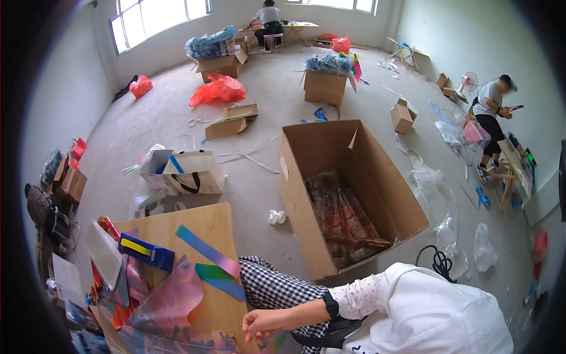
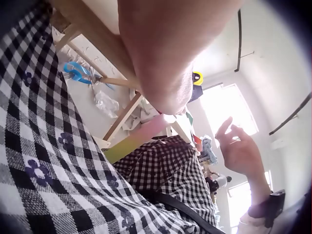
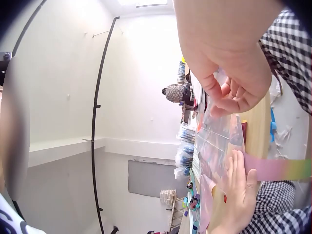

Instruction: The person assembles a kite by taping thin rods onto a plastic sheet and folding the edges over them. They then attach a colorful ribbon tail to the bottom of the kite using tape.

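My right hand (image 1: 262, 325) hangs above the table edge, fingers loosely bent, nothing visible in them; the right wrist view shows it (image 3: 236, 80) over clear plastic film (image 3: 214, 146). Palm down and fingers straight, my left hand (image 3: 239, 195) rests on the film, beside the end of a pink-to-green strip (image 3: 278, 168). The head view does not show it; in the left wrist view its fingers are hidden behind the near arm. Two coloured strips (image 1: 209, 252) (image 1: 221, 281) overhang the table (image 1: 203, 224). A blue tape dispenser (image 1: 146, 252) stands by pink translucent sheets (image 1: 171, 295).
A large open carton (image 1: 300, 236) holding wrapped packs stands beyond my checked-cloth lap. Paper bags (image 1: 197, 171) are on the floor past the table. One person (image 1: 269, 26) sits at the back; another (image 1: 492, 112) stands at the right near a fan.
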`<act>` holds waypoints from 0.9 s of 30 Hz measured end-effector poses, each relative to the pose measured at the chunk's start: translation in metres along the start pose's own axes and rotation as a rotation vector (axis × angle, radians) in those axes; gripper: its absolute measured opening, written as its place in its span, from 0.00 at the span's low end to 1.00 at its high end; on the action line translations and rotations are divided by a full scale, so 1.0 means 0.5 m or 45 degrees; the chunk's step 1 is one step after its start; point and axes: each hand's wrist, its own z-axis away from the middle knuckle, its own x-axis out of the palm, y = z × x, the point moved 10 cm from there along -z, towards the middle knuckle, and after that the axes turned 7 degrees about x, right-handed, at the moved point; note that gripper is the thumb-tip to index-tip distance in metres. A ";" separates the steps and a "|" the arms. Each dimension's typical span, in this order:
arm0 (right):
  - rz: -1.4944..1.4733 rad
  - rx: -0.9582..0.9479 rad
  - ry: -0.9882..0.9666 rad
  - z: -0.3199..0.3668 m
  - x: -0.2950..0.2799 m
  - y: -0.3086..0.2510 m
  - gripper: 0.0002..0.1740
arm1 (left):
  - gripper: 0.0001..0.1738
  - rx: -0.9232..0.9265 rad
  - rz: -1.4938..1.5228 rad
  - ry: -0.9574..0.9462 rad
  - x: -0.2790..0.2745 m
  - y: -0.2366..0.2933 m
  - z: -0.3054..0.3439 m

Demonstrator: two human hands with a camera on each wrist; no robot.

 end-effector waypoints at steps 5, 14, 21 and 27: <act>0.021 -0.019 -0.024 -0.013 0.025 0.011 0.11 | 0.41 -0.014 0.006 0.034 -0.003 0.000 0.001; 0.155 -0.081 0.001 0.021 0.032 -0.011 0.10 | 0.49 -0.080 -0.087 -0.100 0.071 -0.033 0.008; 0.065 0.003 0.094 0.019 0.000 0.000 0.06 | 0.46 -0.135 0.061 -0.082 0.061 -0.035 0.003; 0.192 0.004 0.164 0.003 -0.021 0.003 0.06 | 0.38 -0.211 0.242 0.209 0.019 -0.063 0.035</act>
